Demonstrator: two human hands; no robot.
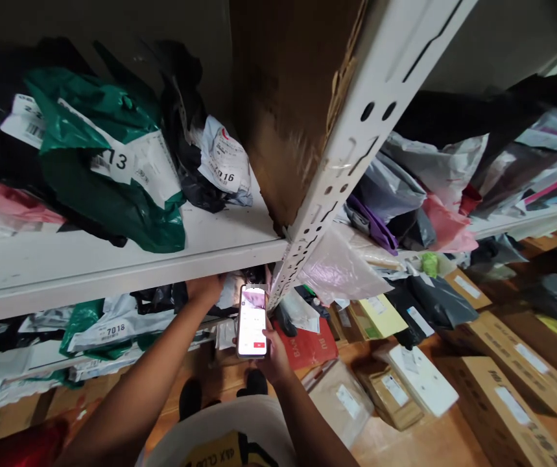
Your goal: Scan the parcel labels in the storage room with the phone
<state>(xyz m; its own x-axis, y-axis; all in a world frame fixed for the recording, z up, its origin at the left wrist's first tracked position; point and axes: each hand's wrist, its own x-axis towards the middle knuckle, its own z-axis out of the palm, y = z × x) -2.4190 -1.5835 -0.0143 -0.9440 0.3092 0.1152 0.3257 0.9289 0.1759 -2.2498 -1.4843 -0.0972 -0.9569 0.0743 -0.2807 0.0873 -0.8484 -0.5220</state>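
A smartphone (pixel 253 324) with a lit screen, showing a picture and a red button, is held upright in my right hand (pixel 274 355). My left hand (pixel 209 287) reaches under the front edge of the upper shelf (pixel 229 256), beside a pale plastic parcel (pixel 229 290). Its fingers are hidden or too dark to make out, so whether they grip the parcel does not show. Left of my forearm, on the lower shelf, lies a grey parcel labelled 7018 (pixel 115 327).
On the upper shelf are a green parcel (pixel 113 194) and one marked 7016 (pixel 224 159). A white perforated post (pixel 327 175) rises right of the phone. Bagged parcels fill the right shelf. Cardboard boxes (pixel 502 395) and a red package (pixel 310 344) lie on the floor.
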